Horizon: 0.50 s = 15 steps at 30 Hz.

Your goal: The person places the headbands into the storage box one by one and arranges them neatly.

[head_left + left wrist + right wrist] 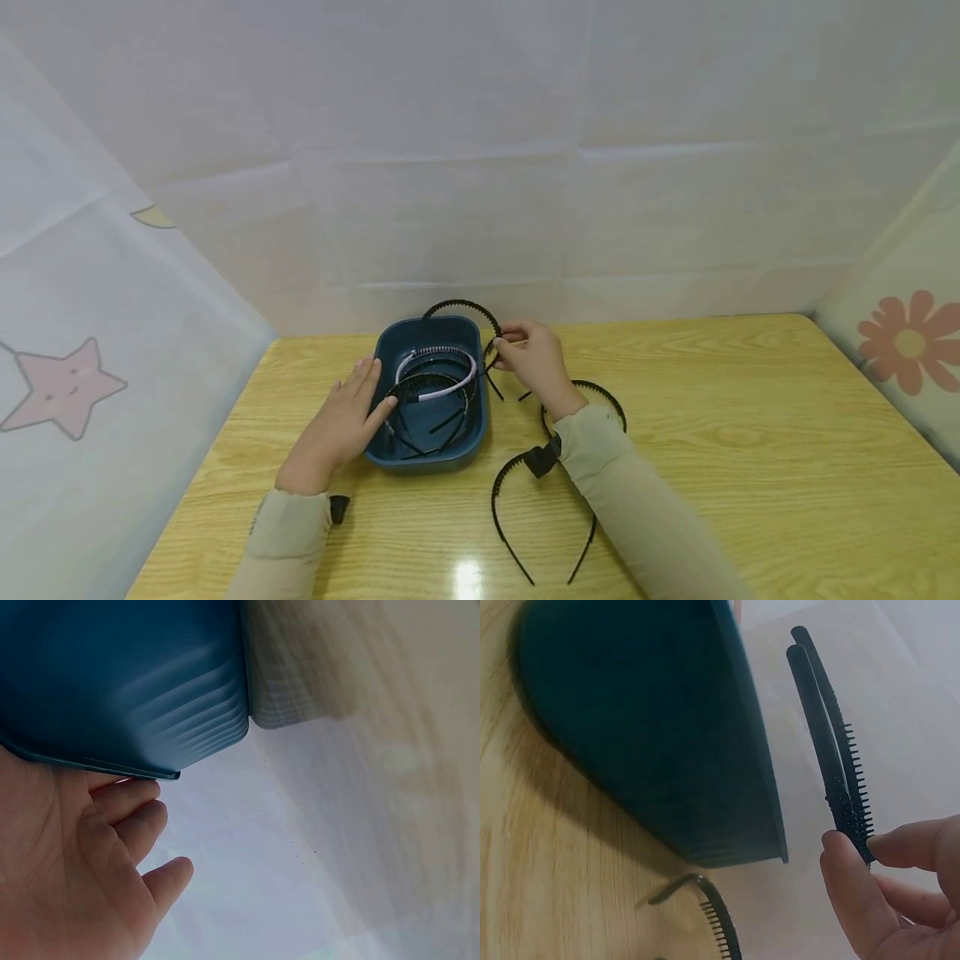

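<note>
A dark blue plastic bin stands on the table. Inside it lie a white headband with dark teeth and several black headbands. My left hand rests against the bin's left rim, its fingers fairly straight and its thumb over the edge; the left wrist view shows the palm against the rim. Between thumb and fingers, my right hand pinches a black toothed headband. That headband arches above the far right corner of the bin.
Black headbands lie on the table right of the bin: one beside my right wrist, another nearer, partly under the right forearm. The wooden table meets a white sheet at the back, with printed sheets at both sides.
</note>
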{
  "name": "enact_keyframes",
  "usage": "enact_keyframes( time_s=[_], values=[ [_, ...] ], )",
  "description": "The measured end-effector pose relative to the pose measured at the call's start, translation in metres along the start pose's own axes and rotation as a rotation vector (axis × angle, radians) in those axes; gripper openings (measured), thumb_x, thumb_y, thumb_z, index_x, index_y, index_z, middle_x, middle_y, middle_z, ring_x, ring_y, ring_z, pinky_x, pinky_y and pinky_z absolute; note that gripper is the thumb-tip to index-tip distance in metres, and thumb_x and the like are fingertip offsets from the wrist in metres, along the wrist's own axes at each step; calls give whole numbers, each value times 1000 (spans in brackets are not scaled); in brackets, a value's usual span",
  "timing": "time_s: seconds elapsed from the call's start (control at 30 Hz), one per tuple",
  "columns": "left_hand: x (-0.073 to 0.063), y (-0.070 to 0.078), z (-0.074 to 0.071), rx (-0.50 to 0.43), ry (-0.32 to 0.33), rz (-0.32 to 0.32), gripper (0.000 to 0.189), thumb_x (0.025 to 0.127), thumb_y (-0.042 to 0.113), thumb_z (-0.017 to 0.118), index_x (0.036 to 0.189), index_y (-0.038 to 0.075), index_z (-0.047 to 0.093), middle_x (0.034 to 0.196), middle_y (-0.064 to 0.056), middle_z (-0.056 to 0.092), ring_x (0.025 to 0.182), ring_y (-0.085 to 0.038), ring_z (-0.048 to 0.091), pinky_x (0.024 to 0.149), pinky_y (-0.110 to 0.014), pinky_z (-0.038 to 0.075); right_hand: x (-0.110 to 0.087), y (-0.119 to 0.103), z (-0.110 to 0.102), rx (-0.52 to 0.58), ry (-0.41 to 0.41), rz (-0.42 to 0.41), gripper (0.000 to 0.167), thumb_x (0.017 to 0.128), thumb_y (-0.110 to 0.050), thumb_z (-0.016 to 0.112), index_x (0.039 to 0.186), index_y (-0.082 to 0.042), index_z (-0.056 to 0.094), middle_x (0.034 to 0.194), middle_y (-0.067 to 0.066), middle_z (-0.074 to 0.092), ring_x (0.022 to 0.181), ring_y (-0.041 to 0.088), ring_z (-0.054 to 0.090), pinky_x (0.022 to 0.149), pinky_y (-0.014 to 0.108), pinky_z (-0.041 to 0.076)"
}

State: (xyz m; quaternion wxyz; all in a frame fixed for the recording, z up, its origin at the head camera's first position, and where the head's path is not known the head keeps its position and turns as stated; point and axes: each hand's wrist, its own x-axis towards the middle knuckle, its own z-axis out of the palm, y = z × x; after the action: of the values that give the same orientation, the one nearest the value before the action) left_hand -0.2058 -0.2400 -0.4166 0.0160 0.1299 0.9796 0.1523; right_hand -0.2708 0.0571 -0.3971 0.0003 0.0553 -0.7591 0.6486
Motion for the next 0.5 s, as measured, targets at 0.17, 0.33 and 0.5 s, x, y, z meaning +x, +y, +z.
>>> enact_keyframes(
  time_s=[0.17,0.33,0.5],
  values=[
    [0,0,-1,-9,0,-5,75,110,44,40,160,-5,15,167,-25,11,154,-42,10,120,-66,10,4,-2,15,-15,1,-12,32,97,-5,66,127,5,64,112,21,64,79,25,74,75,39,63],
    [0,0,-2,-9,-2,-9,75,109,45,40,160,-5,15,167,-25,10,154,-42,9,120,-66,9,6,0,28,-71,10,9,31,97,-7,67,126,3,65,109,18,66,77,25,74,70,35,63],
    [0,-1,-2,-11,1,-1,76,110,46,38,160,-5,15,167,-25,10,153,-43,10,119,-66,10,8,0,38,-122,13,-22,30,98,-7,68,124,6,65,106,19,66,80,32,74,65,27,61]
  ],
)
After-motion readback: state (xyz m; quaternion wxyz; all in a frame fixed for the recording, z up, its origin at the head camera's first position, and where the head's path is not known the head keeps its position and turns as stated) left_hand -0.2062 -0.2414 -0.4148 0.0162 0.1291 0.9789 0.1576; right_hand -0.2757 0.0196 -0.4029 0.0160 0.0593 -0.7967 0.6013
